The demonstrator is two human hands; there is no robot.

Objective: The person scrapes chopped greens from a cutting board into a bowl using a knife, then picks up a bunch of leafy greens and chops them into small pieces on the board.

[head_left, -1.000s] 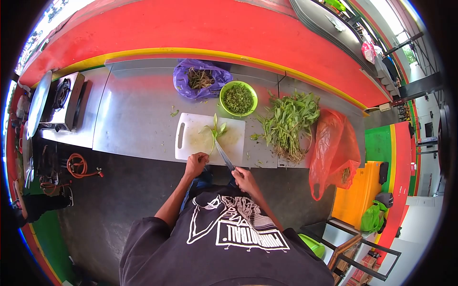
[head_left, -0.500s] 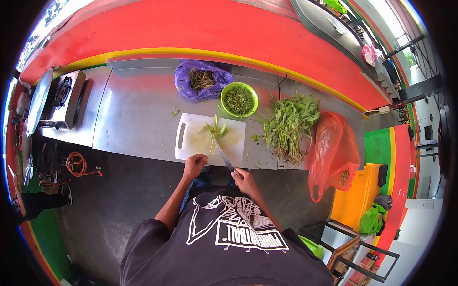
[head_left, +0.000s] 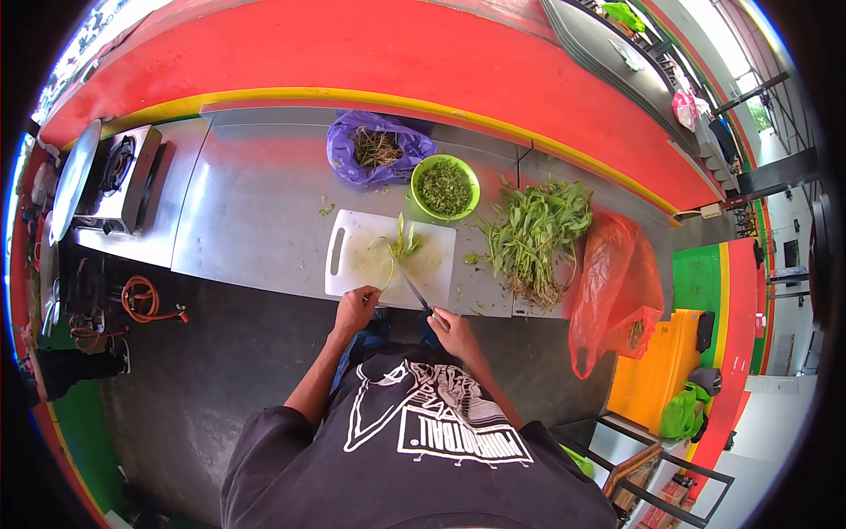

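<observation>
On the white cutting board lies a leafy green stalk, which looks like water spinach. My left hand is closed at the near edge of the board, pinching the lower end of its stem. In my right hand a knife is gripped by the handle. The blade points up and left across the board, its tip beside or against the stalk just below the leaves; contact is hard to make out. Behind the board stands a lime-green bowl filled with chopped greens.
A large bunch of leafy greens lies right of the board, beside a red plastic bag hanging over the counter edge. A purple bag holds cut stems. Far left stands a gas stove on the steel counter.
The leaves on the board have turned slightly and bunched closer together. The knife tip sits a little lower along the stalk. Both hands keep their hold; the view has shifted slightly.
</observation>
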